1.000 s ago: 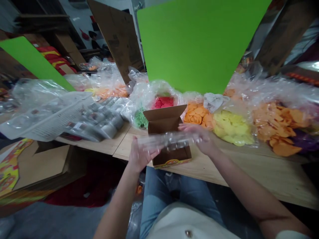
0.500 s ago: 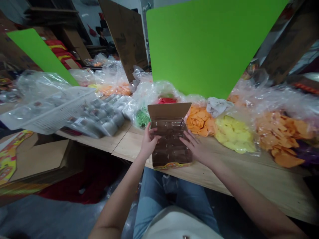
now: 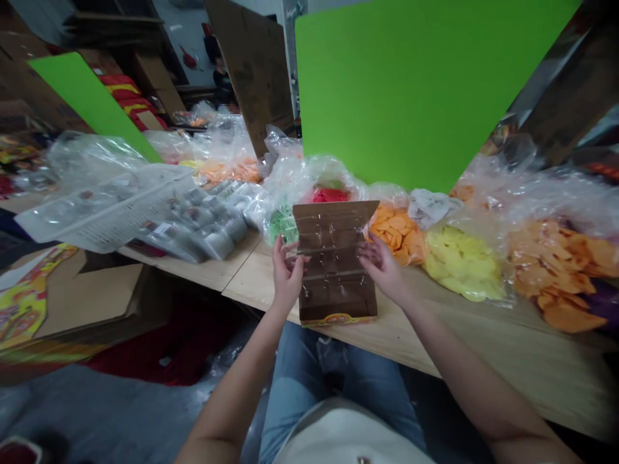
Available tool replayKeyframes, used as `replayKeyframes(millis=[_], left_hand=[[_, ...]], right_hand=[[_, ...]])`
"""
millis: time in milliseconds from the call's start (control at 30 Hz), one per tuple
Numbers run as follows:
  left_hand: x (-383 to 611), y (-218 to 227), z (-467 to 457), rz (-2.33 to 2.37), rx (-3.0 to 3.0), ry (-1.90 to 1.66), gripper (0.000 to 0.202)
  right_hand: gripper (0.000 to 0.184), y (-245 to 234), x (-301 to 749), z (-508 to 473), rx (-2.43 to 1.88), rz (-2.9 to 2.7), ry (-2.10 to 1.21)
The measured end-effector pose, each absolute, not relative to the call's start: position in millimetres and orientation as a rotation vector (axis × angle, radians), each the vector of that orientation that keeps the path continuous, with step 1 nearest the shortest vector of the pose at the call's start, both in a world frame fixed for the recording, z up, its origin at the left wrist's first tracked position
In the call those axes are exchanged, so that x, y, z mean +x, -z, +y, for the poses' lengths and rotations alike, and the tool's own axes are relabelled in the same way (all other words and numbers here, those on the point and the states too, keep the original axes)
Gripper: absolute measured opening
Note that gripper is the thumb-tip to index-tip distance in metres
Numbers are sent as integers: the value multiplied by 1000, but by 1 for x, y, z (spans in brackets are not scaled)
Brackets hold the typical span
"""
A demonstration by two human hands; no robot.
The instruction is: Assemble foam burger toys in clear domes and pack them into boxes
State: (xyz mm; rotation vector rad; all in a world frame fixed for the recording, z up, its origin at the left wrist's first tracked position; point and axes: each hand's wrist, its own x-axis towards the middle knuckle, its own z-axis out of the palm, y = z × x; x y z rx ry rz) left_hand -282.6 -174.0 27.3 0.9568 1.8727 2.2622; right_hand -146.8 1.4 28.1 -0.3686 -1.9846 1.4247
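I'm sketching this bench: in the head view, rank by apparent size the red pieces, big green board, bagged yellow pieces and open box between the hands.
1. Big green board
2. Open box
3. Bagged yellow pieces
4. Red pieces, partly hidden

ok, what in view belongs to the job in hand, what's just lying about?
Apparently in the job:
clear plastic tray, between left hand and right hand
open cardboard box

Apparently just lying about:
white basket
bag of yellow pieces
bag of orange pieces
large green board
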Motion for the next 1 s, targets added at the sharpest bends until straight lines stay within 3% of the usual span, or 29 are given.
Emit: replayKeyframes(millis=[167, 267, 367, 467, 667, 867, 1000], left_hand=[[-261, -47, -173, 2072, 675, -2657, 63], [-231, -48, -164, 2073, 432, -2755, 63], [-200, -30, -165, 2000, 616, -2499, 72], [-193, -3, -190, 1980, 824, -2256, 70], [-243, 7, -241, 2390, 509, -2400, 41], [-267, -29, -220, 2434, 1237, -1993, 47], [-281, -29, -197, 2477, 1639, -1552, 65]], right_hand=[[76, -29, -139, -22, -600, -1770, -1685], [62, -30, -137, -52, -638, -1481, -1995], [47, -48, -134, -52, -431, -1484, -2073], [55, -92, -124, -6, -258, -1867, -1767], [61, -171, -144, 58, 11, -3038, -939], [53, -151, -221, 11, 211, -3552, -362], [69, -126, -242, -2, 116, -3608, -208]])
